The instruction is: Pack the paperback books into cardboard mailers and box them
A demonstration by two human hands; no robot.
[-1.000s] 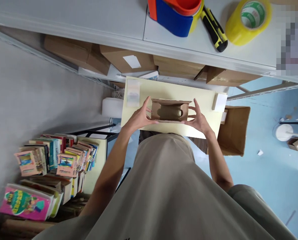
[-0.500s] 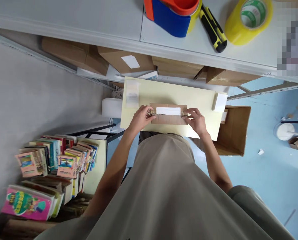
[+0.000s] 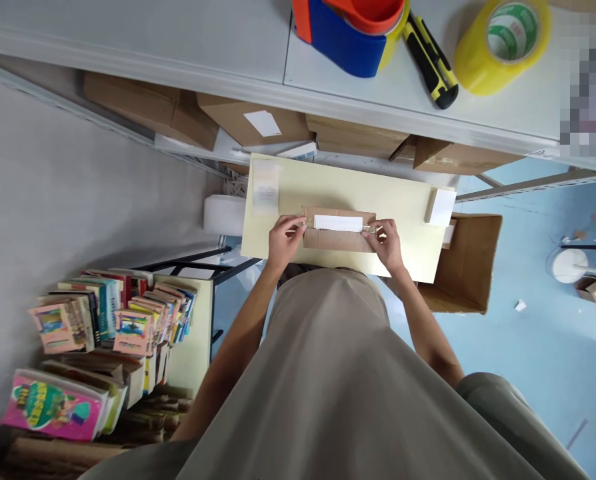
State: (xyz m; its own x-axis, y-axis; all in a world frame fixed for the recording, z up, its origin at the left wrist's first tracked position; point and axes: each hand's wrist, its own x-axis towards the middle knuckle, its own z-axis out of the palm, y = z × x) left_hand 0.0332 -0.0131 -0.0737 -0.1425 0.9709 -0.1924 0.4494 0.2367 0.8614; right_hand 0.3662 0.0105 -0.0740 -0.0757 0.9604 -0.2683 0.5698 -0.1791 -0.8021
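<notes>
Left hand (image 3: 284, 238) and right hand (image 3: 389, 243) pinch opposite ends of the flat cardboard box (image 3: 339, 230), pressing it steady against the pale desk (image 3: 403, 200).

Pale yellow board (image 3: 403, 200) serving as work surface, set lengthwise below grey shelf (image 3: 178, 40). On board: small cardboard box (image 3: 339, 239) with white label, near the close edge at centre; translucent packet (image 3: 266, 187) at left end; white block (image 3: 440, 206) at right end, overhanging the edge. On grey shelf: yellow tape roll (image 3: 501, 43), black-and-yellow utility knife (image 3: 431, 60), blue-and-orange tape dispenser (image 3: 351, 30). Lower shelf level holding brown cartons (image 3: 248, 120). Blue floor (image 3: 528, 347) bearing open carton (image 3: 471, 263).
</notes>
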